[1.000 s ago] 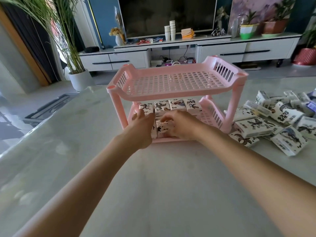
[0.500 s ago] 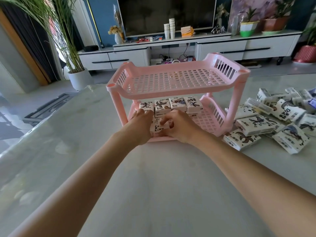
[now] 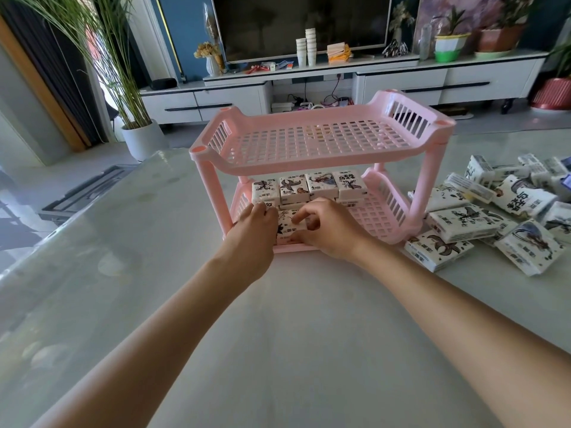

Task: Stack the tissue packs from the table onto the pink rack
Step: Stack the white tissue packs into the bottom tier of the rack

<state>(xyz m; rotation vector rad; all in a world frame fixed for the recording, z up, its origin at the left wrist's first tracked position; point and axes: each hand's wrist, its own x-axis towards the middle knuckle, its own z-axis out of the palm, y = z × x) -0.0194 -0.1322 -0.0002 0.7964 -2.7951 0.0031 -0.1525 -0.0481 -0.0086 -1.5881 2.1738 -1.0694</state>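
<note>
Lower shelf of the pink rack (image 3: 321,156): back row of four tissue packs (image 3: 309,186) in place. I see the left hand (image 3: 253,230) and right hand (image 3: 327,230) both pinching one front pack (image 3: 289,225), seating it. Top shelf bare. Big loose pile (image 3: 494,217) waits on the table (image 3: 278,335), right of the rack. I judge the task early, most left.

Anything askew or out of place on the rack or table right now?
Nothing damaged. The pink rack stands level, with its back row of packs neat. The loose packs right of it lie jumbled, several tilted and overlapping.
</note>
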